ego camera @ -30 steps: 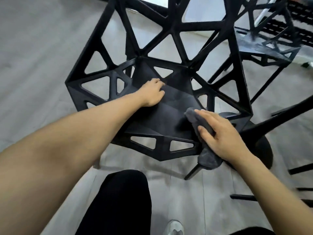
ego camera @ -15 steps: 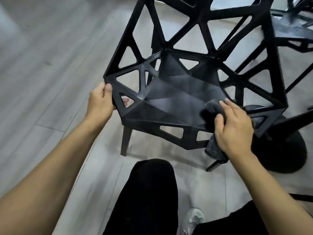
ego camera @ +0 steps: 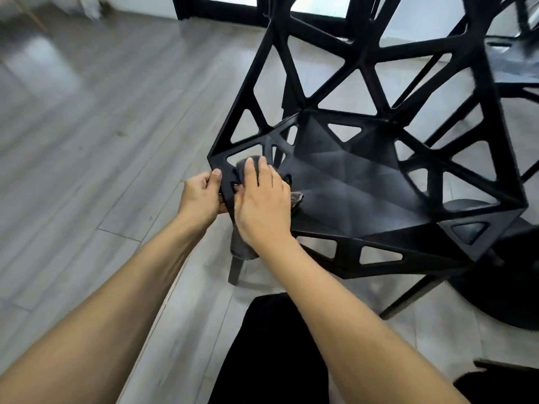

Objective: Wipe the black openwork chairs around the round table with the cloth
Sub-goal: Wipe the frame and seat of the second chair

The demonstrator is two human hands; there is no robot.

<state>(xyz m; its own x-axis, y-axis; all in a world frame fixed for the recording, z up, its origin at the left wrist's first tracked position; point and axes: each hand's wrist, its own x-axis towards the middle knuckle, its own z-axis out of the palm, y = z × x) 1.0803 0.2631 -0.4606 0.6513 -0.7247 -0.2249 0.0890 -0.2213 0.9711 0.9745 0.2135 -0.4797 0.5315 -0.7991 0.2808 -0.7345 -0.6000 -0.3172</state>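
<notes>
Nearest, the person's dark-trousered leg [ego camera: 271,351] stands just short of the chair, with both bare forearms reaching forward over it. The left hand [ego camera: 201,196] grips the chair's front left corner, fingers curled round the outer bar, thumb on top; this looks like a bracing hold, so the light frame does not slide or turn under the rubbing. Right beside it, almost touching, the right hand [ego camera: 264,205] lies palm-down with fairly straight fingers on the grey cloth [ego camera: 248,167], pressing it onto the openwork side panel at that same corner. Whether the thumb also pinches the cloth cannot be told, since the hand hides it. One end of the cloth shows ahead of the fingertips; the other hangs below the seat edge beside the front leg.

The black openwork chair [ego camera: 364,182] fills the middle of the view, its faceted seat faintly glossy and its triangular-cut back rising beyond. The step in hand seems to be wiping the left side struts, the seat's far parts perhaps done or waiting.

Farther right, a dark round base [ego camera: 507,290], probably the table's, sits on the grey plank floor [ego camera: 87,141], and a second black chair [ego camera: 513,62] stands behind.
</notes>
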